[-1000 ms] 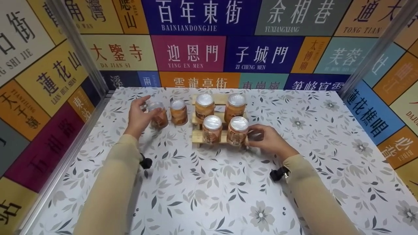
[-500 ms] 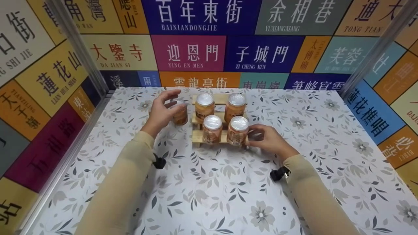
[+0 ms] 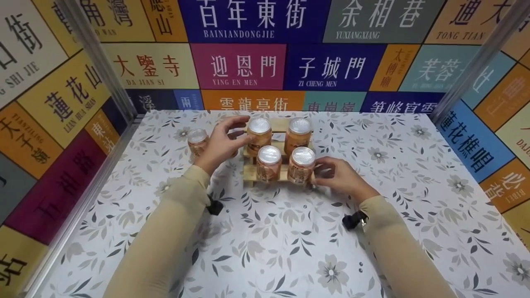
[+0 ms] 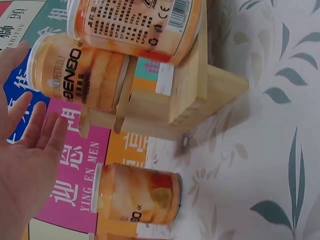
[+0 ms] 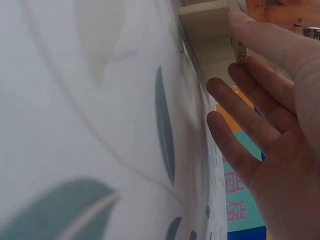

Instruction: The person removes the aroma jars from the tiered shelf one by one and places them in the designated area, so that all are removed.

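Canned fruit with clear sides and silver lids stands on a two-tier wooden rack (image 3: pixel 280 125). The upper tier bears a left can (image 3: pixel 261 138) and a right can (image 3: pixel 298 138); on the lower are two more, the left one (image 3: pixel 269 166) and the right one (image 3: pixel 301 167). My left hand (image 3: pixel 220 144) is beside the upper left can, fingers spread and apart from it in the left wrist view. With thumb and index finger my right hand (image 3: pixel 343 178) pinches the rack's right end, its board (image 5: pixel 207 20) showing in the right wrist view.
One can (image 3: pixel 197 140) stands on the table left of my left hand. Another can (image 4: pixel 140 195), mostly hidden behind that hand in the head view, stands nearer the rack. The table (image 3: pixel 265 248) has a leaf-patterned cover; printed panels (image 3: pixel 239 67) rise behind it.
My left hand has moved right, from the leftmost can past the second one to the rack's upper left can. The cans and my right hand have stayed in place.
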Tool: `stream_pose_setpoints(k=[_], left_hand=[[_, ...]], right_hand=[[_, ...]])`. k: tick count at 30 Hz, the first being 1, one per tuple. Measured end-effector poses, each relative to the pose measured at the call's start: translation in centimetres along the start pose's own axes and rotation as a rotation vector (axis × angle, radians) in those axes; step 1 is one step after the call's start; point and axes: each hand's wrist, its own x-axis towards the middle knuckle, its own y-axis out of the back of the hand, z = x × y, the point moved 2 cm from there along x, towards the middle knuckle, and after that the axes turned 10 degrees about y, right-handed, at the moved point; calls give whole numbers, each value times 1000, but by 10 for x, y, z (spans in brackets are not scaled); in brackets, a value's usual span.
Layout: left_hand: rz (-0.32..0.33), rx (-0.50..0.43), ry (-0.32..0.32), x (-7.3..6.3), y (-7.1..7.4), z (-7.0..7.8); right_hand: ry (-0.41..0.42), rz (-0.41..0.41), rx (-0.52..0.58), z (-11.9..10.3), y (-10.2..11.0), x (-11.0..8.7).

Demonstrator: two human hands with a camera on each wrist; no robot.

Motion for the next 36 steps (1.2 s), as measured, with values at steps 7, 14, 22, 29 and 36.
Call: stream_pose_setpoints(k=[7,14,22,29,36], left_hand=[[12,40,-10,4,-7,-1],[17,37,-7,7,-13,-1],[43,50,9,12,-16,-4],[51,17,14,12,-16,-5],[94,-21,-5,10,-14,-7]], right_hand=[[-27,-9,5,-8,-1,-1],[10,-2,22,-5,-1,-1],[3,-3,33,-4,-1,-2],[-12,1,-12,-5,0,-2],[-17,-1,-19,-4,1,-2]])
